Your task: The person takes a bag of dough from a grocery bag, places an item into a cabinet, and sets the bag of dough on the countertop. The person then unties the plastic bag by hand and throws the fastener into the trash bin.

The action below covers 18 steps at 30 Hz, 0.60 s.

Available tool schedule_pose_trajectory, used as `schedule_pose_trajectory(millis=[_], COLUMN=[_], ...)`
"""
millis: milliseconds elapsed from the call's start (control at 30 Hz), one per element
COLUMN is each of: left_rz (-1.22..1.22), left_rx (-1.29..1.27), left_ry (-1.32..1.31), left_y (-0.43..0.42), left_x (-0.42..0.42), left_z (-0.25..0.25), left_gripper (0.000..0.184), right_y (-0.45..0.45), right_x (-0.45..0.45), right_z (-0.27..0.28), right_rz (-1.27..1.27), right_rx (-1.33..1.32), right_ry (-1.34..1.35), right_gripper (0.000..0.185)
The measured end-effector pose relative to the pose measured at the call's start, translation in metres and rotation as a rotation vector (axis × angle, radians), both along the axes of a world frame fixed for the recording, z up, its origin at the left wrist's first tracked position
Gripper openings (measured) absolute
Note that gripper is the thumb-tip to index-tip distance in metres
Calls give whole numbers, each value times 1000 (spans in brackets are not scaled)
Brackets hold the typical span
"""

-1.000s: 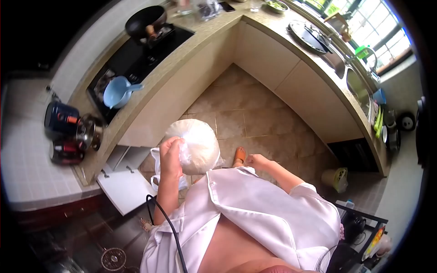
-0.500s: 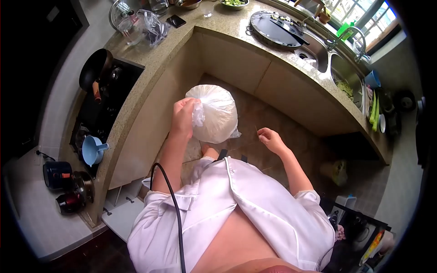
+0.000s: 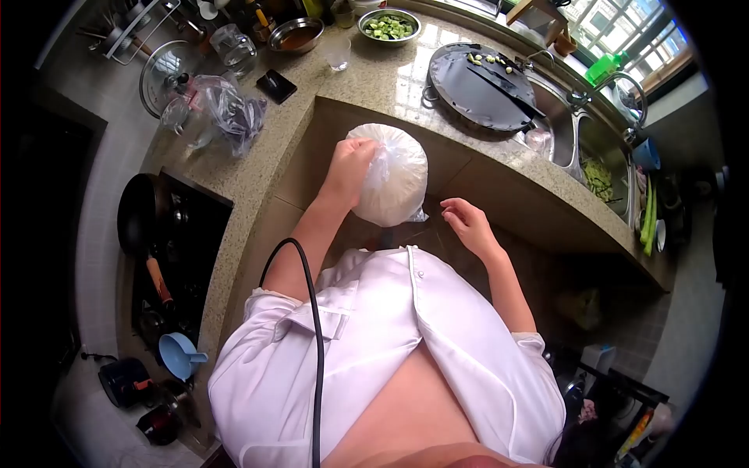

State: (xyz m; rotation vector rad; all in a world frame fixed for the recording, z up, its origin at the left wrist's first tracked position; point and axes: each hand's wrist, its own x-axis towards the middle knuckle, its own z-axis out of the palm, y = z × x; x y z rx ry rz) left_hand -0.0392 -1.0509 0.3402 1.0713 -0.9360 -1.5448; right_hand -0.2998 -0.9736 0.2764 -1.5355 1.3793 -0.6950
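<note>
My left hand (image 3: 349, 170) is closed round the gathered neck of a clear plastic bag (image 3: 398, 187). The bag is bulging with a pale, off-white content whose kind I cannot make out. It hangs in the air in front of the counter, above the floor. To the right of the bag, apart from it, my right hand (image 3: 468, 225) hovers with its fingers slightly bent and apart. I see nothing in it.
A round dark board (image 3: 484, 86) with a knife (image 3: 503, 92) lies beside the sink (image 3: 563, 152). Further left are a bowl of chopped green pieces (image 3: 390, 28), a phone (image 3: 276, 86) and a plastic bag (image 3: 234, 113). A wok (image 3: 140, 214) sits on the stove. A black cable (image 3: 318, 351) crosses my front.
My left hand has carried the bag up and to the right, nearer the counter. My right hand has shifted slightly up, its fingers looser. The view has moved forward to show more countertop.
</note>
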Motion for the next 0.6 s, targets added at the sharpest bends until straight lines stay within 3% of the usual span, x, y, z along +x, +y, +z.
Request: schedule_pose_trajectory(millis=[333,600], left_rz=[-38,165], left_rx=[-6,17], left_ry=[-3,-27], left_y=[-179,-266], left_x=[-5,-19], left_z=[0,-2], left_gripper=[15,18], right_y=[-157,-279], right_x=[-12,-28], right_z=[6,5], right_rz=[22,146], right_rx=[-25,-27], right_ry=[-67,-118], right_gripper=[20,18])
